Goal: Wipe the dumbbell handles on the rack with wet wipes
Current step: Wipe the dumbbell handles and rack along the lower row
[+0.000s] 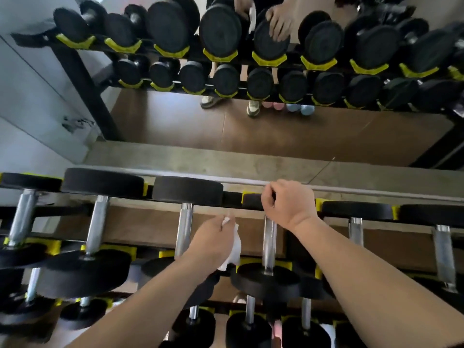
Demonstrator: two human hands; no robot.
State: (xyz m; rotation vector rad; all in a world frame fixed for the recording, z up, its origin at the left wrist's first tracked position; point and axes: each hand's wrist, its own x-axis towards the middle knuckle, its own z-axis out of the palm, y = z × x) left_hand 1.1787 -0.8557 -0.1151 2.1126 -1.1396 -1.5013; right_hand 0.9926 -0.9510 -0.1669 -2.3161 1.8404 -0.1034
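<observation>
The left hand (213, 243), near centre, has its fingers curled round a crumpled white wipe (235, 247). The wipe is just at 9 o'clock of the steel handle (269, 244) of a dumbbell (266, 278). At 1 o'clock, the right hand (286, 204) curls its fingers over that dumbbell's far black end. The rack (232, 197) carries more weights on both sides, and a mirror (251, 131) stands at 12 o'clock.

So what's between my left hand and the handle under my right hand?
Head view: only the wipe hanging from your left hand, then bare gap before that handle.
</observation>
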